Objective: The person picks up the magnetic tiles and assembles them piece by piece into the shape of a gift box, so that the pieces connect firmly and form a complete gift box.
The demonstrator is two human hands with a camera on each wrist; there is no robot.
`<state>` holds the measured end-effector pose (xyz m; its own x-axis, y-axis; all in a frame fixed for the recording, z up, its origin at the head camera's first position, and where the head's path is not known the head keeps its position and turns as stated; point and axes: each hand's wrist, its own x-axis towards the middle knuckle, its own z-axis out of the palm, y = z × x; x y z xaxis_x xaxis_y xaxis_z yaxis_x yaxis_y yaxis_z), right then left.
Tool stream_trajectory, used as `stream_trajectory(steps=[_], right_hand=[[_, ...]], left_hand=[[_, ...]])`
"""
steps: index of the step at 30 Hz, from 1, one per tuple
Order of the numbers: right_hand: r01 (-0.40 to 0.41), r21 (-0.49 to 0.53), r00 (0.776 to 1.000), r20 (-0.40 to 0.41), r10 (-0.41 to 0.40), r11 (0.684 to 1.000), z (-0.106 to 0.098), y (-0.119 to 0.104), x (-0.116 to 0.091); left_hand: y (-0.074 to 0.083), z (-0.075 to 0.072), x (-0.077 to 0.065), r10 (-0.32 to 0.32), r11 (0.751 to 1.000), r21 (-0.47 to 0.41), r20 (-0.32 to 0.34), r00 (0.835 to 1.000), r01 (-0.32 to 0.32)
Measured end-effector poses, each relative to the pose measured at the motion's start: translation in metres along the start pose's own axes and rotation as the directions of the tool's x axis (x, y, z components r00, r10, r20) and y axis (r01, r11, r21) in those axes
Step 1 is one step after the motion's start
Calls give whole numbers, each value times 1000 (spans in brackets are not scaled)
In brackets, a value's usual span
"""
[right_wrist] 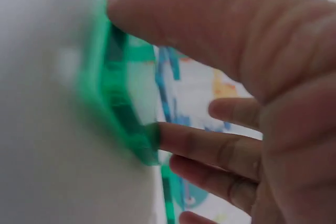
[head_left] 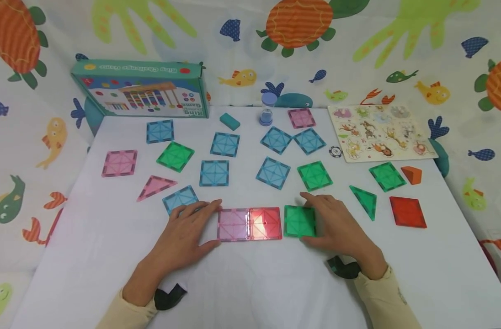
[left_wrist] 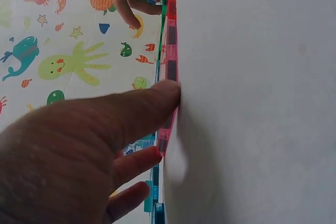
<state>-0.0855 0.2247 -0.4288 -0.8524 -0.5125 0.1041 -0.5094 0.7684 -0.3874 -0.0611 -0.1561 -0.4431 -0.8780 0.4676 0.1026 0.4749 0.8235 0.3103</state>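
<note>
A pink square magnetic tile (head_left: pixel 233 224) lies edge to edge with a red one (head_left: pixel 265 223). My left hand (head_left: pixel 189 233) holds the pink tile at its left end, index finger at the far corner and thumb (left_wrist: pixel 163 95) against the near edge. Just right of the red tile, a narrow gap away, is a green square magnetic tile (head_left: pixel 298 221). My right hand (head_left: pixel 337 224) grips this green tile between thumb (right_wrist: pixel 142 11) at its near edge and fingers at its far edge. Under the left fingers a blue square tile (head_left: pixel 179 199) is partly covered.
Several blue tiles (head_left: pixel 214 173) spread across the table behind my hands. Green tiles (head_left: pixel 314 175), a green triangle (head_left: pixel 365 201) and a red square (head_left: pixel 408 212) lie to the right. A game box (head_left: pixel 141 89), sand timer (head_left: pixel 267 109) and animal puzzle board (head_left: pixel 380 132) are at the back.
</note>
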Motion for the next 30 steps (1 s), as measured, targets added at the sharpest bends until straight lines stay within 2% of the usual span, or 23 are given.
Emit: stream_trajectory(steps=[7,11,15,18,22,26,28,30], right_hand=[[-5,-43,1000,23,6,999,7,-7,2],[15,5,1000,19,-15,1000,6,-4,2],[35,111,999,-29,-32,993,-7,10,10],[14,107,999,-50,-8,994,-20,29,25],[-41,54,998,45,39,998,-31,57,48],[-104,86,981,173,88,991,-33,77,64],[-115,83,976,193,98,990,-33,84,69],[-116,69,979,175,103,991,-33,86,70]], left_hand=[[-1,-1,1,10,1000,-8,-2,1000,-10],[-1,-1,0,5,1000,-12,6,1000,-5],[-1,-1,0,4,1000,-22,12,1000,-3],[-1,-2,0,3,1000,-27,7,1000,-3],[0,-4,-2,-6,999,-32,2,1000,7],[0,-3,-2,-4,999,-36,6,1000,4],[0,-2,-2,0,999,-35,2,1000,0],[-1,-1,-1,5,1000,-31,-6,1000,-5]])
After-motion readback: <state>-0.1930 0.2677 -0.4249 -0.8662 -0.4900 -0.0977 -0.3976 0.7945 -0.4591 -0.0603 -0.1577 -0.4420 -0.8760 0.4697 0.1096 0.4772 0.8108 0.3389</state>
